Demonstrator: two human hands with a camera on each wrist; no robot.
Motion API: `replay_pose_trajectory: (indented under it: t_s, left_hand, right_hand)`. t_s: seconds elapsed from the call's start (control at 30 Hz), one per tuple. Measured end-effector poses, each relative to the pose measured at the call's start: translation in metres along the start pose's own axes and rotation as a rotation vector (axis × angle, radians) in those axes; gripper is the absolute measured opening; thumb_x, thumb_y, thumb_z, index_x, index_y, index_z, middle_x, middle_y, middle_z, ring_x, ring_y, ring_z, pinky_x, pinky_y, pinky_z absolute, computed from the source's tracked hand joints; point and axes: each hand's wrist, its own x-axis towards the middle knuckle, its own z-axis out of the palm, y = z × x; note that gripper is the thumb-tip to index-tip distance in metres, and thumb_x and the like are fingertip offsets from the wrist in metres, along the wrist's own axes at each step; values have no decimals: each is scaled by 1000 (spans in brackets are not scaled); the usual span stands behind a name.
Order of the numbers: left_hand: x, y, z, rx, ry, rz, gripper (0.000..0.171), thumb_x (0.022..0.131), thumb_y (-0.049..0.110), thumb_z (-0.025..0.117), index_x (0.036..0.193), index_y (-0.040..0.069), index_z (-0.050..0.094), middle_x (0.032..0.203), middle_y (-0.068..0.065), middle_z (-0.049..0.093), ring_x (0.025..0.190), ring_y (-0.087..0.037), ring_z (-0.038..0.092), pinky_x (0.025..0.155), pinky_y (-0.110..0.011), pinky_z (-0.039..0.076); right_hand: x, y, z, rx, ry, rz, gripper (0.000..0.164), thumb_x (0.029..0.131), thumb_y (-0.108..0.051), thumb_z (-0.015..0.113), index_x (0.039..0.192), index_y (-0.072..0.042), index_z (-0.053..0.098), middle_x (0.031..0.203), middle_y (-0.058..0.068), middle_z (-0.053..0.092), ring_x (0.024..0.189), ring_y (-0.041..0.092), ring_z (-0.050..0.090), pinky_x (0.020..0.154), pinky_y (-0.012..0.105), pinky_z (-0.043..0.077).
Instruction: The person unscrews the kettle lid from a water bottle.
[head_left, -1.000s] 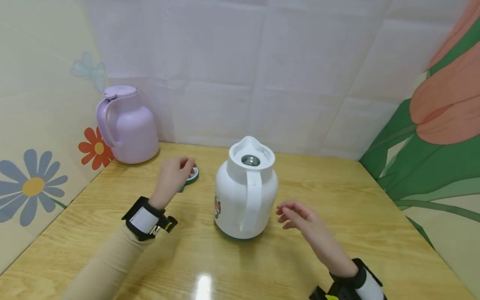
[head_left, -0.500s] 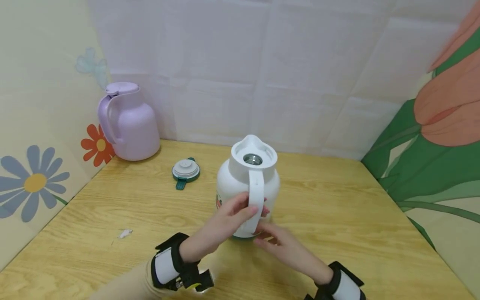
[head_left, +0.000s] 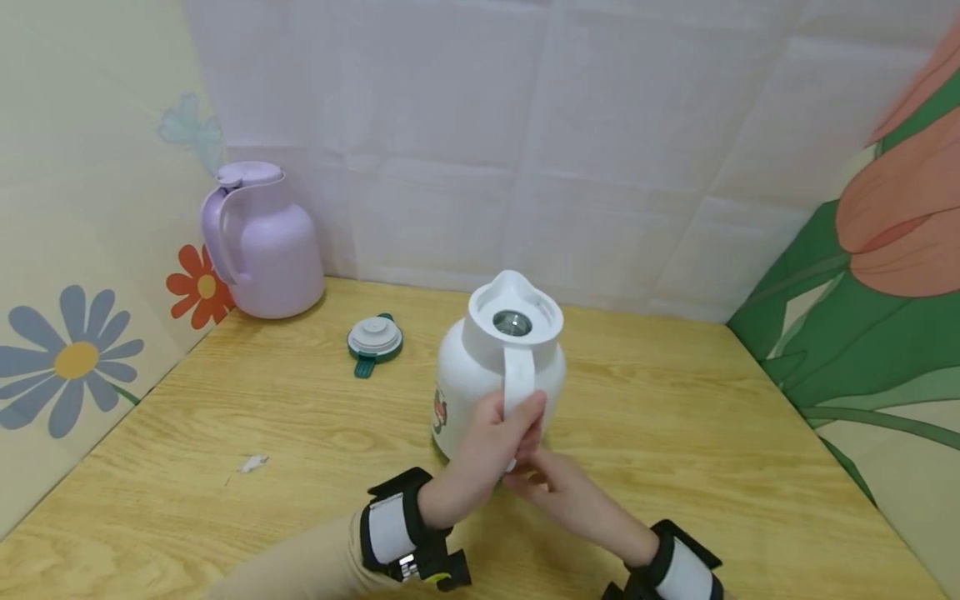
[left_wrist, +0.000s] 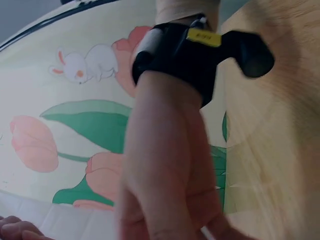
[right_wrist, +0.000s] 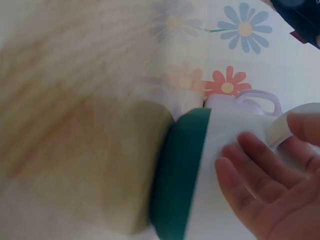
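Since a second ago, the left hand [head_left: 491, 446] has crossed from the lid [head_left: 375, 336] to the handle [head_left: 519, 371] of the white vacuum jug [head_left: 483, 367], and the right hand [head_left: 570, 497] has moved in from the jug's right to the foot of that handle.

A creased white backdrop [head_left: 525, 150] rises along the far edge of the wood-grain desk [head_left: 675, 433]. Near the middle of the desk, the white jug is roughly upright; whether its base touches the desktop is hard to tell. Its body is smooth and rounded, with a broad collar, a pointed spout [head_left: 512, 287] facing far and the handle facing near. Within the collar, the round, silvery mouth [head_left: 512, 323] is uncovered. A green band [right_wrist: 182, 175] rings the base, and a small reddish print [head_left: 439, 411] marks the left flank.

At the far left stands a lilac jug [head_left: 277, 250], its top covered.

The left hand grips the white handle, fingers wrapped round it. The right hand's fingers are loosely extended beside the lower body; contact is unclear.

Left of the white jug, well apart, the green-rimmed lid lies with its stepped pale side up. Nearer and farther left is a whitish scrap [head_left: 253, 462].
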Motion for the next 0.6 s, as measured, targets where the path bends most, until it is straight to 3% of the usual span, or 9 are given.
replay_pose_trajectory:
  t_s: [0.1,0.23,0.43,0.57,0.6]
  left_hand:
    - [-6,-6,2,12,-7,79,41,99,17,43,67,-8,37,53,3,33,47,-5,31,49,-18,28]
    - [-16,-11,4,33,20,148,43,98,15,45,62,-8,38,51,3,33,46,-3,31,47,-18,26]
    - [-25,-13,8,75,78,151,38,94,11,48,63,-9,40,55,6,36,51,-1,35,50,-16,29]
    - [-31,-17,11,138,72,215,37,93,9,48,61,-7,42,54,0,37,53,0,37,50,-14,31]
    - [-32,-18,11,149,63,245,37,94,9,47,61,-6,43,53,-3,38,53,0,37,50,-14,31]
  right_hand:
    - [-1,-3,4,-115,26,-78,13,90,-8,59,102,-5,59,98,6,65,89,14,60,73,29,52]
    - [-4,-5,10,-246,48,-163,21,86,-4,62,107,-5,58,101,4,64,94,13,59,77,31,52]
    - [-9,-4,14,-310,69,-192,31,85,-4,63,116,-5,55,109,3,60,100,12,56,82,32,50]
    - [-14,-3,13,-250,90,-159,10,86,-2,60,90,-11,60,87,-7,56,82,2,51,67,22,47]
    - [-15,-2,13,-233,99,-154,12,86,-1,59,81,-12,57,79,-9,51,75,0,47,61,19,44]
